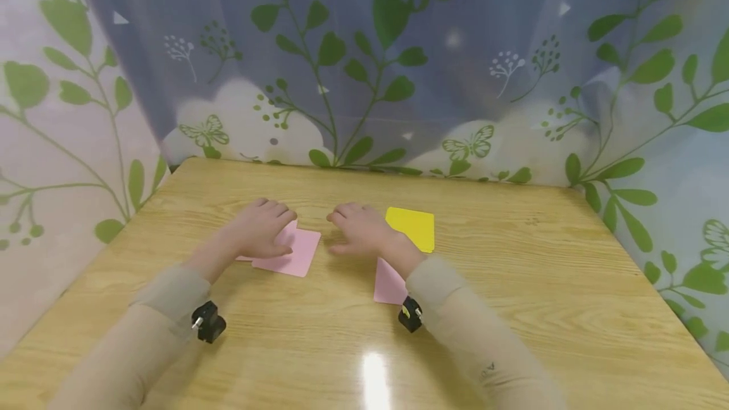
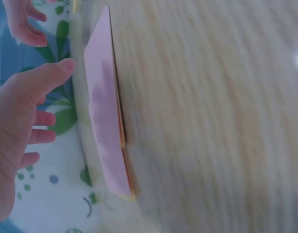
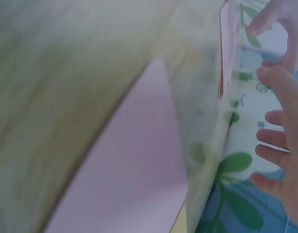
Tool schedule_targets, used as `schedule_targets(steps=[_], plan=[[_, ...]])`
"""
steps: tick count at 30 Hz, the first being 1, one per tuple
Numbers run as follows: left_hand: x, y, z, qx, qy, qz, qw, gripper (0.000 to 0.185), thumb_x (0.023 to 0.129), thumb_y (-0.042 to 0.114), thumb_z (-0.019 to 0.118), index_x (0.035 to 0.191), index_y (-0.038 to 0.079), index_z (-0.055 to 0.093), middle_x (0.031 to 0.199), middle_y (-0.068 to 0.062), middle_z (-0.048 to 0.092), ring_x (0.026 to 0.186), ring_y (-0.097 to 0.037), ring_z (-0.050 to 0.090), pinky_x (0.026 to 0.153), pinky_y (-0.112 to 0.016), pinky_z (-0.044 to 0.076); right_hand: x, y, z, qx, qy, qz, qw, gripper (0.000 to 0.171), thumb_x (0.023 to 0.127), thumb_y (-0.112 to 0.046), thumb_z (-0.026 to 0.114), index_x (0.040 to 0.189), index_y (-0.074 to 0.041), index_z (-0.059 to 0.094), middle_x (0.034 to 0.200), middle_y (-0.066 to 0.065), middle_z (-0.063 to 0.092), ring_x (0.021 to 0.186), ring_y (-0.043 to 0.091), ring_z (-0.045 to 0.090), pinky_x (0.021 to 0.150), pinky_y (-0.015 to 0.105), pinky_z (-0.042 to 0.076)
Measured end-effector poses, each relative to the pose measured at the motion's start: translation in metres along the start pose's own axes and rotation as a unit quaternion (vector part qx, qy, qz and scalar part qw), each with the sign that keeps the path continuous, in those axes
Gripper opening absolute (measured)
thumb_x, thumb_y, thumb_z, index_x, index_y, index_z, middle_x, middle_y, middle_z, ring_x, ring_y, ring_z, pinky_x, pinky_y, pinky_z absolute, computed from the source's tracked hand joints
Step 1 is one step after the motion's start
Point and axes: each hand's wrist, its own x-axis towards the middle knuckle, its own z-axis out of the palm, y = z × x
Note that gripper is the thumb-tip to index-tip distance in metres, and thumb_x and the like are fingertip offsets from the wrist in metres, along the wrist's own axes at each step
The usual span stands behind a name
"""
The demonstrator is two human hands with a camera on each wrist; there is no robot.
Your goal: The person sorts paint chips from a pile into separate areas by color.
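Pink paper squares point(image 1: 293, 252), flat and thin, under the left hand point(image 1: 259, 229), fingers lying flat on top, gripping nothing. Right hand point(image 1: 359, 228) flat on the table point(image 1: 541, 283), fingers loose, between pink squares and a yellow square point(image 1: 412, 226). Another pink sheet point(image 1: 387, 285) under the right wrist. Smooth, shiny wood table. Leafy curtain point(image 1: 364, 62) behind.

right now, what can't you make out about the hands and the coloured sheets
- Head view: the left hand lies over the pink sheets, hiding how many are stacked.
- Head view: the right forearm covers part of the lone pink sheet; the right hand hides a corner of the yellow sheet.
- Left wrist view: motion blur smears the pink stack; an orange edge beneath is unclear.
- Right wrist view: blurred, the pink sheet cut off by the bottom edge.
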Motion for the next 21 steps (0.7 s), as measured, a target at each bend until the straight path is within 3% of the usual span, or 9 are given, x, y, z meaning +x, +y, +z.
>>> schedule_targets(steps=[11,21], plan=[[-0.025,-0.012,0.013,0.006,0.002,0.003,1.0,0.078,0.071,0.062,0.065,0.119,0.001,0.054,0.113,-0.014,0.057,0.109,-0.033,0.05,0.097,-0.05,0.035,0.02,-0.038,0.006,-0.016,-0.026,0.019,0.999,0.083,0.077,-0.066,0.055,0.138,-0.013,0.04,0.132,0.005,0.043,0.123,0.022,0.039,0.098,0.047,0.036],[-0.031,-0.013,0.018,0.0,-0.081,-0.005,0.9967,0.087,0.075,0.07,0.053,0.129,0.002,0.049,0.127,-0.018,0.051,0.119,-0.037,0.043,0.101,-0.053,0.03,0.025,-0.049,0.013,-0.024,-0.066,0.009,0.997,0.089,0.075,-0.07,0.053,0.141,-0.012,0.036,0.136,0.007,0.041,0.126,0.023,0.037,0.1,0.045,0.034]])
